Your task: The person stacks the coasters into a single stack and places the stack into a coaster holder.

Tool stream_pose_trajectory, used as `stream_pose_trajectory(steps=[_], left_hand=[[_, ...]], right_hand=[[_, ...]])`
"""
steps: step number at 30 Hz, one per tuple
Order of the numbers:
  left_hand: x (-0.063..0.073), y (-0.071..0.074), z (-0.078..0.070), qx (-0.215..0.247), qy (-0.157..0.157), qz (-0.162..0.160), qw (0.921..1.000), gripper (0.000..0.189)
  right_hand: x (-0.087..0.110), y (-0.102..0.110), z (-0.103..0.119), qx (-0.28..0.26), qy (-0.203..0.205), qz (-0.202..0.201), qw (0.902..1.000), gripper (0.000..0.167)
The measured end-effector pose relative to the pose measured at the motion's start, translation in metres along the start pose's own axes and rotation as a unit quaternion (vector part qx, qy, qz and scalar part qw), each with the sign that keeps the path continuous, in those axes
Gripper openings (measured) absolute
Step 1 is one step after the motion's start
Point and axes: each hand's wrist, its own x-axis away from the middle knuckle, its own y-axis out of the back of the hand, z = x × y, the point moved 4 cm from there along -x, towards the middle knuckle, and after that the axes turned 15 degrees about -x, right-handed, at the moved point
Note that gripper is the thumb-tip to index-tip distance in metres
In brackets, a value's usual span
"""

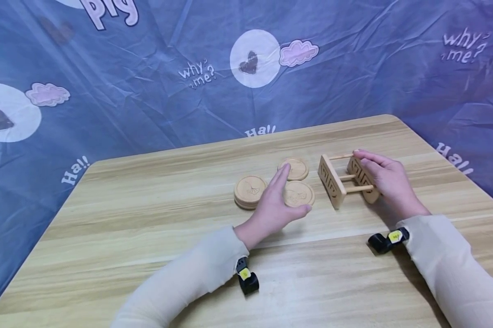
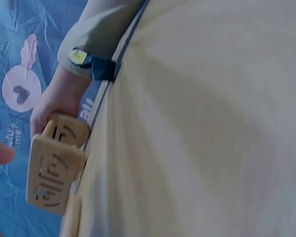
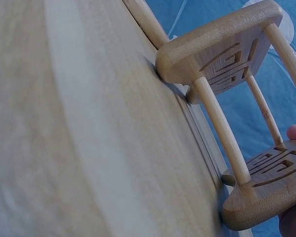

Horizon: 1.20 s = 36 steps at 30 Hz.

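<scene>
A wooden coaster rack (image 1: 330, 182) with two cut-out end panels joined by round rods stands at the right on the table. My right hand (image 1: 387, 182) grips its right-hand panel; the rack (image 3: 222, 44) looms close in the right wrist view. Round wooden coasters lie left of it: a small stack (image 1: 249, 189) with a leaf engraving, a back coaster (image 1: 298, 169) and a front coaster (image 1: 299, 194). Over these hovers my left hand (image 1: 272, 205), fingers extended and thumb spread, hiding part of them. Whether it touches any coaster I cannot tell.
The wood-grain table (image 1: 148, 218) ends at a back edge close to a blue printed cloth (image 1: 156, 91). Black wrist cameras sit on both cuffs, the left camera (image 1: 248, 280) and the right camera (image 1: 379, 243), low over the tabletop.
</scene>
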Motion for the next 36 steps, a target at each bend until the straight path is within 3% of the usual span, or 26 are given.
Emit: stream_pose_trajectory(steps=[8, 13, 24, 31, 36], left_hand=[[-0.002, -0.018, 0.005, 0.043, 0.081, -0.005, 0.9958, 0.102], [-0.009, -0.028, 0.011, 0.043, 0.116, -0.01, 0.9923, 0.103], [-0.016, -0.035, 0.02, 0.001, 0.134, 0.002, 0.991, 0.106], [-0.024, -0.038, 0.026, -0.027, 0.141, 0.006, 0.9897, 0.104], [-0.026, -0.042, 0.023, -0.075, 0.135, 0.016, 0.9879, 0.108]], right_hand=[[0.0, -0.001, 0.0, 0.0, 0.004, -0.001, 1.0, 0.046], [-0.001, -0.001, 0.001, -0.017, 0.017, 0.004, 0.9997, 0.043], [0.001, 0.0, -0.001, 0.01, -0.017, -0.002, 0.9998, 0.049], [0.0, -0.001, -0.001, 0.006, -0.009, -0.004, 0.9999, 0.049], [-0.001, -0.001, -0.001, -0.005, -0.011, -0.003, 0.9999, 0.048]])
